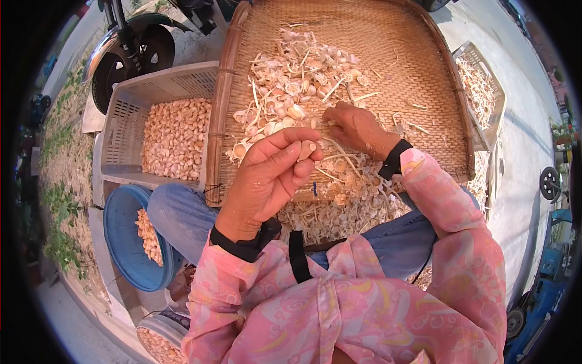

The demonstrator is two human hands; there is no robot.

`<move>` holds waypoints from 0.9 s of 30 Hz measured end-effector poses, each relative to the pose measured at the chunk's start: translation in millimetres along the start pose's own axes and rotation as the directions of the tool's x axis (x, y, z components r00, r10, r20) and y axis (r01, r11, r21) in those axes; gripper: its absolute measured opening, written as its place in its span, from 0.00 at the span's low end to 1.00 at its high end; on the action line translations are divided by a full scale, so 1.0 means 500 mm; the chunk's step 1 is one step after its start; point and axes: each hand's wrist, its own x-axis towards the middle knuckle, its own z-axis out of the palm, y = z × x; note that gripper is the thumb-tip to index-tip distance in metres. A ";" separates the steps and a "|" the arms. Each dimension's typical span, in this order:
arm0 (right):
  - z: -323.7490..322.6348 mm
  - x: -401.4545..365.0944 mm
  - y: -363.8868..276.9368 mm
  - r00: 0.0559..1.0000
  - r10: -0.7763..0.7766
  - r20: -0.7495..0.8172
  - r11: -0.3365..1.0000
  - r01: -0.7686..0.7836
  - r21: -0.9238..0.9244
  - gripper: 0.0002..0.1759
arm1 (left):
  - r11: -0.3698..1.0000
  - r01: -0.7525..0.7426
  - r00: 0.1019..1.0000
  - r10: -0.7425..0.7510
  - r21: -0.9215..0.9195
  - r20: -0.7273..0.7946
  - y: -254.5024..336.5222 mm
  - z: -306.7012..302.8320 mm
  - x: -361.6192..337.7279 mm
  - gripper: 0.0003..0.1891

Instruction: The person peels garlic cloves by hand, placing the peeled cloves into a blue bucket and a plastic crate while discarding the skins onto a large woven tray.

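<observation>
Between the thumb and fingers of my left hand [264, 176] is a garlic clove [307, 149], its cut-looking end facing up. My right hand [359, 130] is just to the right, low over the woven bamboo tray [412, 54]. Its fingers curl down and press together; whatever they hold, if anything, is hidden. Beyond both hands a heap of garlic cloves, skins and dry stalks [297, 76] spreads across the tray.
Left of the tray stands a plastic crate [121, 136] of garlic cloves [176, 139]. A blue bucket [124, 242] and a pale bucket [160, 321] hold more cloves. Another crate [494, 100] with skins sits at right. Skins and stalks [339, 218] lie below the tray's near edge.
</observation>
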 end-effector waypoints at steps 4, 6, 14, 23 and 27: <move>-0.001 -0.016 -0.009 0.936 0.317 0.154 0.699 -0.340 0.630 0.13 | 0.983 -0.051 0.953 -0.005 0.179 0.302 0.040 0.161 -0.097 0.14; -0.019 -0.019 -0.009 0.870 0.390 0.301 0.250 -0.415 0.875 0.12 | 0.844 -0.375 0.919 0.284 0.382 0.275 0.073 0.170 -0.111 0.14; -0.025 -0.056 0.012 0.863 0.303 0.405 -0.325 -0.306 0.895 0.11 | -0.700 0.419 0.776 0.607 0.578 0.172 0.234 -0.201 -0.091 0.12; -0.024 -0.068 0.009 0.846 0.389 0.365 -0.186 -0.316 0.930 0.10 | -0.593 0.097 0.963 0.260 0.799 0.077 -0.093 -0.110 0.237 0.06; -0.028 -0.079 0.030 0.818 0.521 0.242 0.077 -0.328 0.942 0.10 | -0.646 0.090 0.962 0.252 0.758 0.100 -0.101 -0.120 0.251 0.07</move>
